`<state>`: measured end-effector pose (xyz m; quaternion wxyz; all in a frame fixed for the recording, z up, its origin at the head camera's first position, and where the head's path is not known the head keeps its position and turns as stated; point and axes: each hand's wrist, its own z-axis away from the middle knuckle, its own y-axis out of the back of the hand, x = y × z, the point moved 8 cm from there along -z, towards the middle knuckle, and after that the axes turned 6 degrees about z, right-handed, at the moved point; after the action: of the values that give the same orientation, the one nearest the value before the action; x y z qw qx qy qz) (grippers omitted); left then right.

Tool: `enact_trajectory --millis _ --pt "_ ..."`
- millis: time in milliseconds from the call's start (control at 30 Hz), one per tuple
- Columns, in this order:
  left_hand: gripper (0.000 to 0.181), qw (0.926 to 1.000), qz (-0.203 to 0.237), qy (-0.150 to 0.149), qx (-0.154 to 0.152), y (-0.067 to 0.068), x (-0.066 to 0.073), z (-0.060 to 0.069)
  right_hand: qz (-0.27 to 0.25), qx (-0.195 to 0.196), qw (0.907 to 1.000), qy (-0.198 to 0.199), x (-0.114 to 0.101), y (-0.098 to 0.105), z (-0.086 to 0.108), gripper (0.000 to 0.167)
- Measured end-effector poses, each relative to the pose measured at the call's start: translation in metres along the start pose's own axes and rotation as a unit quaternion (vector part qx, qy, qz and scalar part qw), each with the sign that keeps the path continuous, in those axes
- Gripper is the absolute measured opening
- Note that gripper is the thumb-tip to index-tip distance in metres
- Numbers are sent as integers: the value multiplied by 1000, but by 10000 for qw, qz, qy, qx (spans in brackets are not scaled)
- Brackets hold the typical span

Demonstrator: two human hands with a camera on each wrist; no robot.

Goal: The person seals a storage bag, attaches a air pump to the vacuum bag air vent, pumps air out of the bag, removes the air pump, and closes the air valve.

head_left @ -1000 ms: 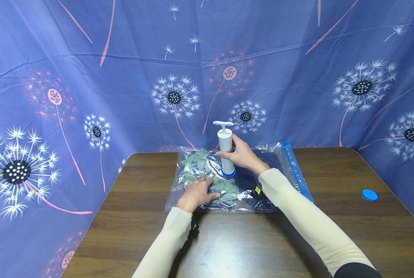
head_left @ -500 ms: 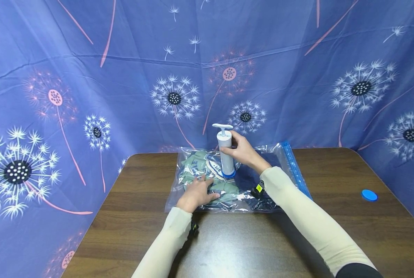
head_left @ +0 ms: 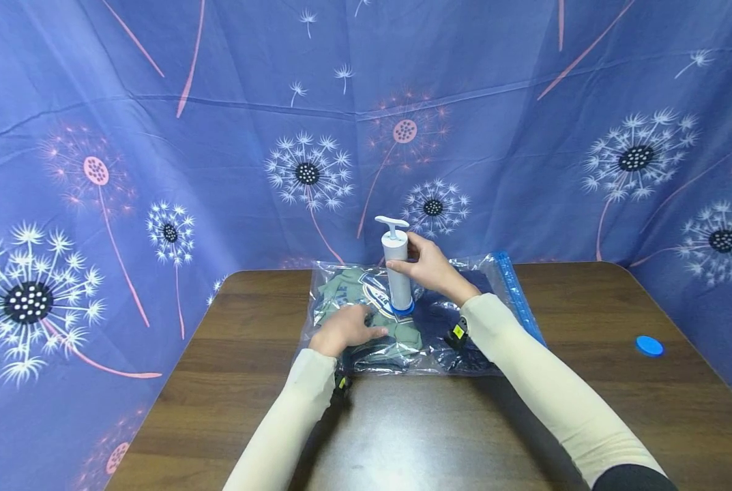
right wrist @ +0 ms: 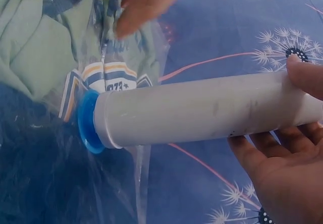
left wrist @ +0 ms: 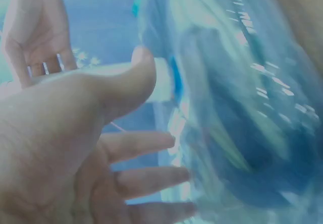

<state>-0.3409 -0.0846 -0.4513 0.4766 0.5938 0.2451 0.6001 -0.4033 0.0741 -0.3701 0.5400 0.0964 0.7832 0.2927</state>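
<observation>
Two cream sleeves (head_left: 282,419) reach in from the near edge over a brown wood-grain surface (head_left: 390,429), which catches a bright reflection in front. A small black device with a yellow mark (head_left: 458,333) sits under the right wrist, and the left wrist carries a similar one.

Beyond the bare near stretch lies a clear plastic bag (head_left: 493,271), flat and wrinkled. Well to its right, a round blue disc (head_left: 649,346) rests on the surface.

The left hand (head_left: 346,329) is over the near left part of the bag, fingers stretched out and spread, thumb apart, holding nothing; whether it touches the plastic, I cannot tell. Inside the bag, a green garment (head_left: 405,335) with a printed emblem fills the left side and a dark blue one (head_left: 432,314) the right.

Around the middle of the bag stands a white hand pump (head_left: 399,290), nearly upright, its blue base on the plastic. The right hand (head_left: 433,267) grips the upper barrel, thumb and fingers on opposite sides, below the T-shaped handle (head_left: 392,222). A blue strip (head_left: 518,296) runs along the bag's right edge.

Behind everything hangs a blue cloth (head_left: 230,61) printed with white and pink dandelions.
</observation>
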Motion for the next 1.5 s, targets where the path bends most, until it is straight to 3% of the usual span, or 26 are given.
enact_trajectory --millis 133,267,367,467,533,633,800,967,1067,1267,1500 --pt "74 9962 329 -79 804 15 10 -9 58 79 9999 -42 -1 3 1 61" --pt "70 9814 1065 -477 1525 19 22 -20 177 151 9997 -33 1 2 0 62" --pt "66 9635 1797 -682 1865 17 28 -26 324 173 9993 -60 2 0 -1 63" --pt "64 9466 2325 -688 2126 13 32 -30 455 132 9989 -65 2 -3 -1 63" --pt "63 9409 2445 -617 2262 11 33 -32 502 116 9986 -67 1 -4 0 62" --pt "64 9379 2445 -469 2415 8 34 -36 531 97 9985 -71 0 -5 2 63" --pt "66 9308 2758 -363 2372 3 28 -42 554 0 9985 -39 -3 -4 6 62" --pt "59 9241 3124 -701 2086 0 25 -48 375 -39 9993 1 -1 -1 6 61" --pt "53 9215 3255 -856 1938 0 25 -51 -54 -110 9999 66 -1 1 4 63" --pt "49 9246 3317 -920 1629 -4 28 -56 -783 -309 9962 239 -5 5 3 66" --pt "55 9304 3185 -909 1572 -4 30 -55 -567 -222 9979 220 -6 10 3 64"
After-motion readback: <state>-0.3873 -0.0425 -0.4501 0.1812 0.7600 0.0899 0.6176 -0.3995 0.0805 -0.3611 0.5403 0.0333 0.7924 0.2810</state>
